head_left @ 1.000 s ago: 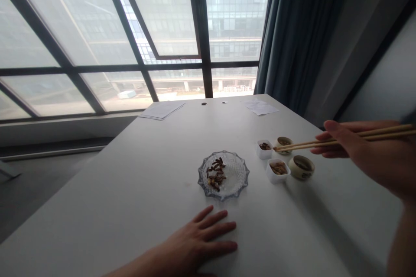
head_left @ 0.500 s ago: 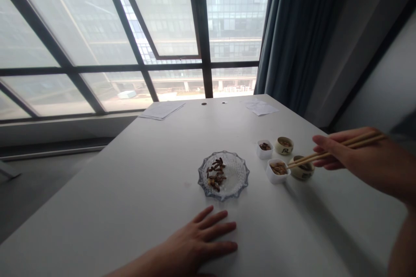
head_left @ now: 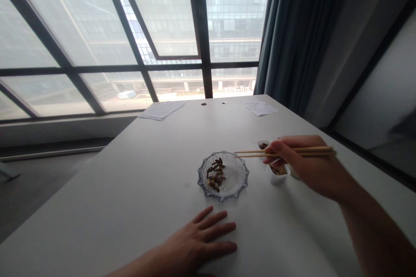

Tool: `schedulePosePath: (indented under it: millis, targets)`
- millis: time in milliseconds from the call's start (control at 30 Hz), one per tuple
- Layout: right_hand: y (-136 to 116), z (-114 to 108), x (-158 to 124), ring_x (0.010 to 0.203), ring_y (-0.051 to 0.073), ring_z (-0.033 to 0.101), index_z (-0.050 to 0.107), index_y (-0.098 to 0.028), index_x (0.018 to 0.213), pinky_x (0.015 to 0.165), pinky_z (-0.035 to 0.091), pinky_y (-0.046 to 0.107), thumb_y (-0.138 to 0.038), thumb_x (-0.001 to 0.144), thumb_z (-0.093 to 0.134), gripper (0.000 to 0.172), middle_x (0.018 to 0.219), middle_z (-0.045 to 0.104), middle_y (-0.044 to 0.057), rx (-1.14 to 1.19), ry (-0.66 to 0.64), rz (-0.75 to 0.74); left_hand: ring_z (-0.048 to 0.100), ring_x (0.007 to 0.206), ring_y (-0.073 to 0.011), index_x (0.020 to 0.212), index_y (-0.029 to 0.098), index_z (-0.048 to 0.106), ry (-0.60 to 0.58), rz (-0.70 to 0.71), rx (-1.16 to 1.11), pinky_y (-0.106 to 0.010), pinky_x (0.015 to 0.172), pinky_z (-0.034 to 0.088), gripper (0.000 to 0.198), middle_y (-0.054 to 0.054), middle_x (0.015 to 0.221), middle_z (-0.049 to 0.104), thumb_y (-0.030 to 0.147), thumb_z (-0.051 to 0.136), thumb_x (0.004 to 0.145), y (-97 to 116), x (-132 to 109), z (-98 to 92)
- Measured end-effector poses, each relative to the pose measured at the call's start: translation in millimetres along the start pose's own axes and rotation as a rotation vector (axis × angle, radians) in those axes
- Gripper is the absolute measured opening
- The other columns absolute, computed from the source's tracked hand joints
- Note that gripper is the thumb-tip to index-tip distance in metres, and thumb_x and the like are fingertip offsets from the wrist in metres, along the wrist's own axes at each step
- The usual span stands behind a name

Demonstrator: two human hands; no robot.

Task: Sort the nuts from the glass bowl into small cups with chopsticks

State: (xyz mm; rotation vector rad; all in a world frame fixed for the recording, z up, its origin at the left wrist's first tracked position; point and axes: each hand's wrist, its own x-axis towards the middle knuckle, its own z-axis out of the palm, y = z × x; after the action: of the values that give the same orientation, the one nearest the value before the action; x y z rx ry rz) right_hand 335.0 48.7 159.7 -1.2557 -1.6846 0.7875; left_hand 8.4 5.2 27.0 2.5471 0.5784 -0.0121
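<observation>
Chopsticks [head_left: 316, 153], slim, straight and tan-coloured

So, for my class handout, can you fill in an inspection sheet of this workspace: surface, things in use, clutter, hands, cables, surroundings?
Surface: white table, smooth-looking.
Things in use: glass dish with dark seed-like pieces mostly in its left half; two small white cups to its right, partly covered by the right hand and chopsticks.
Clutter: papers at the far left, loose sheets at the far right.
Hands: left hand on the tabletop, fingers spread; right grips the chopsticks, tips at the dish's far rim, contact unclear.
Cables: nothing seen.
Surroundings: large windows beyond, dark curtain at right.
</observation>
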Motion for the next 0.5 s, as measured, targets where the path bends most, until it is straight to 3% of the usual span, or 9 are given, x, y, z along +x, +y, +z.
schedulePosePath:
  millis: [100, 200, 500]
  targets:
    - [6, 28, 2, 0.076, 0.019, 0.077, 0.082, -0.02, 0.091, 0.065, 0.058, 0.025, -0.053, 0.1, 0.064, 0.038, 0.086, 0.081, 0.005, -0.009, -0.229, -0.06, 0.021, 0.16, -0.0383, 0.161, 0.036, 0.044, -0.005, -0.005, 0.006, -0.061, 0.129, 0.003, 0.068, -0.003, 0.173, 0.03, 0.044, 0.069, 0.099, 0, 0, 0.1]
    - [11, 46, 3, 0.071, 0.017, 0.071, 0.081, -0.019, 0.085, 0.063, 0.052, 0.025, -0.048, 0.103, 0.061, 0.039, 0.078, 0.077, 0.003, -0.063, -0.353, -0.119, 0.021, 0.16, -0.0385, 0.161, 0.036, 0.045, -0.003, -0.009, 0.004, -0.061, 0.129, 0.003, 0.067, -0.002, 0.173, 0.03, 0.045, 0.068, 0.099, 0, 0, 0.3]
    - [23, 63, 9, 0.079, 0.017, 0.069, 0.083, -0.018, 0.093, 0.075, 0.05, 0.028, -0.043, 0.102, 0.065, 0.032, 0.087, 0.079, 0.003, -0.033, -0.433, -0.261, 0.019, 0.16, -0.0389, 0.162, 0.037, 0.043, -0.043, -0.025, -0.002, -0.063, 0.128, 0.004, 0.068, -0.001, 0.173, 0.029, 0.045, 0.069, 0.099, -1, 0, -0.8]
